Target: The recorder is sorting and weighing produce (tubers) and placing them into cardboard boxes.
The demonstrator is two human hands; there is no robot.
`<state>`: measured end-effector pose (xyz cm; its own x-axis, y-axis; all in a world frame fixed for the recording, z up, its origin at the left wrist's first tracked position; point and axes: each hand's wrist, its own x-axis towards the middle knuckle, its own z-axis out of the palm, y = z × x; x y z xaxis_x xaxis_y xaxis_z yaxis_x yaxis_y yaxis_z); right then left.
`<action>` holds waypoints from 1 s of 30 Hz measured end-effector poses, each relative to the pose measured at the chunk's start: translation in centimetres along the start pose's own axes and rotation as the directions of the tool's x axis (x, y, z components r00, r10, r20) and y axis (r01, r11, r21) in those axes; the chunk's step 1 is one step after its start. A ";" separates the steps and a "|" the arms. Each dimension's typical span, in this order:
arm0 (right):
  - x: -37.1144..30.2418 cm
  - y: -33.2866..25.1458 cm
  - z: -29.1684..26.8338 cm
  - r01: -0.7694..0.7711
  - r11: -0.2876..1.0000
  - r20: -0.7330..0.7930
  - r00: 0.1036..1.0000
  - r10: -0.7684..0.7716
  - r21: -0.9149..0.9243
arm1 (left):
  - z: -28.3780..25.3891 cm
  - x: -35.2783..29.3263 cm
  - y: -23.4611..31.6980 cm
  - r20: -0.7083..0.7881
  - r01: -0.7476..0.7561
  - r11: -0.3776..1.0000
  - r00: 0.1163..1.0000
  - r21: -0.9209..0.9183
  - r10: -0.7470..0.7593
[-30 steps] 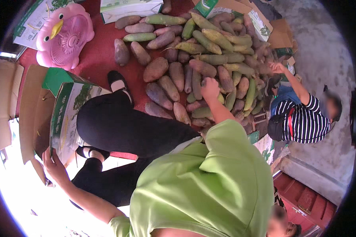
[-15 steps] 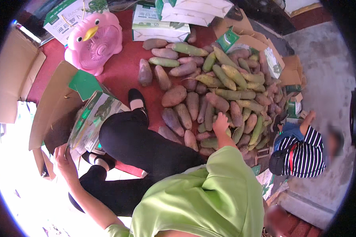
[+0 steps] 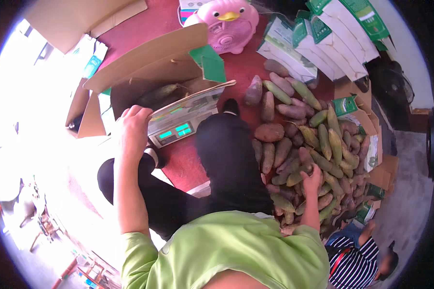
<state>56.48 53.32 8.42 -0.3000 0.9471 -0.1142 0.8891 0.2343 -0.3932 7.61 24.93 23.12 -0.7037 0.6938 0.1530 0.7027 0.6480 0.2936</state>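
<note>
My right hand (image 3: 312, 180) is closed around a green radish (image 3: 298, 176) at the near side of a big radish pile (image 3: 323, 144). The pile mixes long green radishes with purplish-red ones. On the left, my left hand (image 3: 131, 126) grips the edge of a printed flap (image 3: 195, 102) of an open cardboard box (image 3: 154, 55). A few greenish radishes (image 3: 161, 92) lie inside that box, partly in shadow. Below the flap shows a scale's lit green display (image 3: 176, 134); the rest of the scale is hidden.
A pink bird-faced fan (image 3: 226, 29) stands on the red floor covering beyond the box. White and green cartons (image 3: 318, 45) stand at the back right. Opened cardboard (image 3: 371, 130) borders the pile's right side. A person in a striped top (image 3: 354, 262) is at the lower right.
The view has swung left. My left hand has come onto the box flap, whose display now shows beneath it. My right hand, earlier reaching into the pile, is now closed on a radish.
</note>
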 end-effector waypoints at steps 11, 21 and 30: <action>6.7 -21.8 -12.5 0.539 0.562 -0.353 0.840 -0.412 0.628 | -1.0 -0.3 0.5 0.107 0.023 0.987 0.993 0.161 -0.040; 6.9 -44.7 -7.0 0.469 0.151 -0.220 0.644 -0.732 0.870 | -0.8 -0.3 -0.2 0.114 0.007 0.981 0.993 0.193 -0.030; 7.8 -45.4 -1.3 0.725 0.398 -0.090 0.532 -0.842 0.562 | -0.4 -0.1 -0.3 0.068 -0.019 0.986 0.998 0.163 0.008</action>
<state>14.27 50.33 26.57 -0.8774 0.3257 0.3523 -0.0580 0.6568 -0.7519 7.42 24.51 23.37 -0.6895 0.7186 0.0908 0.7235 0.6774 0.1330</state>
